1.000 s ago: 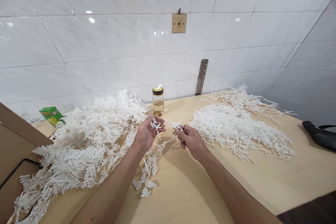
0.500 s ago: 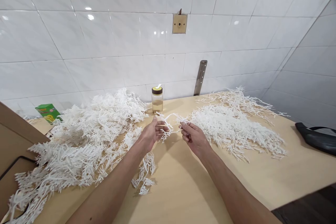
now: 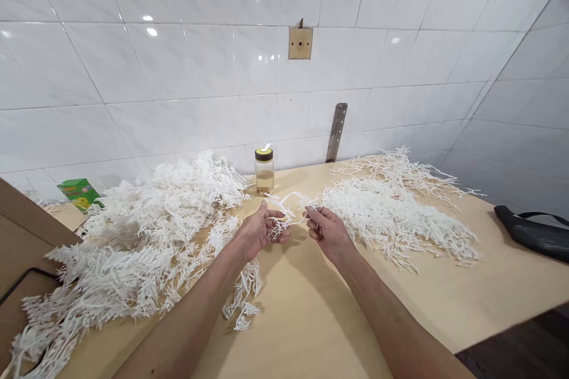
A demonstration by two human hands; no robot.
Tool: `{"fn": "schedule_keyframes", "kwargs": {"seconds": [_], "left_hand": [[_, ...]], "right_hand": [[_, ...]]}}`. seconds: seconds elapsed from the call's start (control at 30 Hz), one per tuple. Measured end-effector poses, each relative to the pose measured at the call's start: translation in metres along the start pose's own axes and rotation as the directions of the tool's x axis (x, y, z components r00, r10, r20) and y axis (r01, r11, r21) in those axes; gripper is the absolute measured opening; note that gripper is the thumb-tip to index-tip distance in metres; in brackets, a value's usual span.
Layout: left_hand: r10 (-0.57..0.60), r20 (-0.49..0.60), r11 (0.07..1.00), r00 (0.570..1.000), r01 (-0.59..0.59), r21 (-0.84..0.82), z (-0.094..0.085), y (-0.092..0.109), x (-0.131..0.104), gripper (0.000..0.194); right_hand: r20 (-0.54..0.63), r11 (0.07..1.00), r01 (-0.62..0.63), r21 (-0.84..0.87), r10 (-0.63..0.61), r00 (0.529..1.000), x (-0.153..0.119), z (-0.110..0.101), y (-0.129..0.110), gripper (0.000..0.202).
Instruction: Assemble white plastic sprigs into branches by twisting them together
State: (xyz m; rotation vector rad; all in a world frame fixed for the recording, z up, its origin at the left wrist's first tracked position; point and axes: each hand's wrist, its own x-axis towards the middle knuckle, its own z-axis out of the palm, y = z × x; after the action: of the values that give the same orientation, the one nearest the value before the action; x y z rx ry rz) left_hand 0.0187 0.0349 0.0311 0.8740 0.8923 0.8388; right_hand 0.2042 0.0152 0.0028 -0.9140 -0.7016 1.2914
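Between my hands, above the wooden table (image 3: 311, 308), hangs a white branching strand (image 3: 291, 198). My right hand (image 3: 326, 231) pinches its right end between thumb and fingers. My left hand (image 3: 262, 230) is open, palm turned inward, with the strand's left twigs lying against its spread fingers. Left of my hands is a large heap of white feathery branches (image 3: 146, 219), with a small loose piece (image 3: 243, 302) near my left forearm. A flatter pile of white branches (image 3: 391, 213) lies to the right of my right hand.
A clear jar with a dark-rimmed yellow lid (image 3: 265, 172) stands behind my hands. A metal strip (image 3: 336, 133) leans on the tiled wall. At left are a green box (image 3: 80, 194) and a brown cardboard panel (image 3: 31, 219); a black bag (image 3: 533, 234) lies at far right.
The strand's left twigs have shifted slightly, and the fingers of my left hand are a little more stretched out. My right hand keeps its pinch. The view has shifted slightly.
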Motion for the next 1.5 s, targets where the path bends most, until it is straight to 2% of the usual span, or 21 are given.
{"fn": "schedule_keyframes", "kwargs": {"seconds": [0.23,0.43,0.57,0.73,0.83,0.9,1.0,1.03,1.07,1.1,1.13,1.17,1.2,1.23,1.27,1.3,1.37,1.4,1.5], "left_hand": [[-0.036,-0.042,0.999,0.998,0.035,-0.013,-0.001,0.003,0.000,0.048],[0.055,-0.101,0.994,0.993,-0.064,-0.094,-0.001,0.001,0.004,0.040],[0.064,-0.127,0.985,0.990,-0.083,-0.152,-0.001,0.002,0.004,0.036],[0.054,-0.211,0.982,0.976,-0.090,-0.163,0.000,0.003,0.005,0.040],[0.081,-0.308,0.977,0.948,-0.136,-0.162,-0.002,0.007,0.006,0.036],[0.159,-0.358,0.961,0.920,-0.227,-0.155,-0.005,0.013,0.006,0.028],[0.158,-0.428,0.964,0.890,-0.233,-0.128,-0.012,0.025,0.005,0.035],[0.206,-0.446,0.956,0.871,-0.277,-0.101,-0.014,0.028,0.004,0.034],[0.227,-0.468,0.954,0.854,-0.292,-0.071,-0.016,0.030,0.004,0.033],[0.240,-0.470,0.953,0.849,-0.299,-0.055,-0.018,0.031,0.004,0.033],[0.240,-0.474,0.953,0.847,-0.298,-0.050,-0.019,0.032,0.004,0.032],[0.234,-0.478,0.955,0.847,-0.292,-0.050,-0.019,0.032,0.004,0.031],[0.227,-0.479,0.956,0.848,-0.287,-0.055,-0.019,0.031,0.004,0.030],[0.221,-0.478,0.958,0.850,-0.282,-0.059,-0.019,0.030,0.004,0.029],[0.218,-0.475,0.958,0.853,-0.279,-0.061,-0.018,0.028,0.005,0.029],[0.215,-0.468,0.960,0.857,-0.274,-0.060,-0.016,0.027,0.005,0.028],[0.210,-0.433,0.966,0.877,-0.253,-0.044,-0.013,0.023,0.005,0.026],[0.205,-0.402,0.972,0.892,-0.235,-0.025,-0.012,0.022,0.005,0.024],[0.203,-0.255,0.978,0.945,-0.185,0.094,-0.008,0.019,0.002,0.012]], "right_hand": [[0.039,1.000,-0.004,-0.002,0.004,0.999,-0.001,0.000,-0.001,0.034],[0.192,0.997,-0.062,0.049,0.051,0.980,0.000,-0.002,-0.002,0.031],[0.249,0.989,-0.119,0.092,0.093,0.964,-0.001,-0.002,-0.005,0.030],[0.248,0.988,-0.129,0.079,0.106,0.963,-0.001,-0.001,-0.006,0.031],[0.277,0.993,-0.107,0.052,0.089,0.957,-0.006,0.001,-0.008,0.031],[0.366,0.994,-0.102,-0.038,0.108,0.924,-0.012,0.004,-0.010,0.032],[0.544,0.964,-0.089,-0.249,0.215,0.811,-0.016,0.009,-0.020,0.034],[0.568,0.953,-0.070,-0.294,0.233,0.789,-0.014,0.008,-0.025,0.034],[0.554,0.952,-0.047,-0.302,0.215,0.804,-0.009,0.005,-0.032,0.033],[0.498,0.964,-0.020,-0.265,0.154,0.853,-0.004,-0.001,-0.041,0.031],[0.402,0.981,0.019,-0.195,0.062,0.914,0.003,-0.010,-0.051,0.030],[0.238,0.994,0.081,-0.071,-0.062,0.969,0.010,-0.021,-0.062,0.029],[0.077,0.984,0.162,0.068,-0.167,0.983,0.017,-0.034,-0.073,0.031],[-0.045,0.955,0.238,0.179,-0.234,0.971,0.023,-0.048,-0.082,0.037],[-0.154,0.924,0.286,0.253,-0.254,0.955,0.028,-0.060,-0.090,0.045],[-0.228,0.917,0.272,0.292,-0.209,0.951,0.031,-0.070,-0.095,0.052],[-0.294,0.942,0.192,0.276,-0.107,0.950,0.033,-0.080,-0.097,0.054],[-0.287,0.959,0.148,0.241,-0.075,0.955,0.032,-0.080,-0.094,0.051],[-0.174,0.990,0.109,0.088,-0.092,0.980,0.030,-0.064,-0.078,0.035]]}}
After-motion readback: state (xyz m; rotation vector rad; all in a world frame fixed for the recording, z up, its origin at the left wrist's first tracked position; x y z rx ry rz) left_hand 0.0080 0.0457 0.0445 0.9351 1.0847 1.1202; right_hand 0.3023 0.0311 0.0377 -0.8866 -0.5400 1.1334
